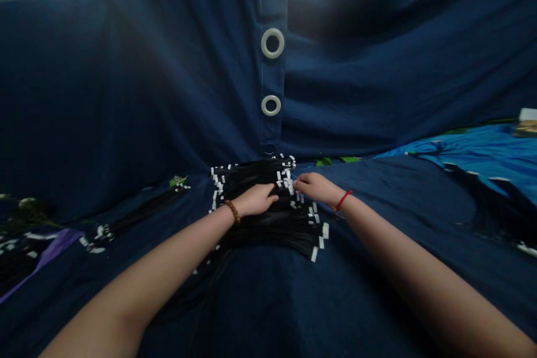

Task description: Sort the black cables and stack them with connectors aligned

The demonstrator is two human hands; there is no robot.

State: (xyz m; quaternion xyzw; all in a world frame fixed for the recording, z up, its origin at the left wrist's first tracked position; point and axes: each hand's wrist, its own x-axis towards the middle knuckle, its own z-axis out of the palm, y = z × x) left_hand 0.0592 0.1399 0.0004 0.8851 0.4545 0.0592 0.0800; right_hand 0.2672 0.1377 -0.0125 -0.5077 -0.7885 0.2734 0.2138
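A wide pile of thin black strands with white tips (268,229) lies across the dark blue cloth before me; whether they are cords or some other fibre I cannot tell. My left hand (257,199) rests on top of the pile, its fingers stretched to the right and the thumb apart. At the pile's right edge my right hand (316,188) has thumb and fingers bent together at the white tips (287,183). It seems to pinch one of them, though the fingertips are small and blurred here.
Dark blue curtain cloth (168,78) with metal eyelets (272,43) rises behind the pile. More white-tipped strands (146,205) lie to the left, near a purple cloth (56,249). On the right are bright blue fabric (470,148) and another dark strand bundle (495,201).
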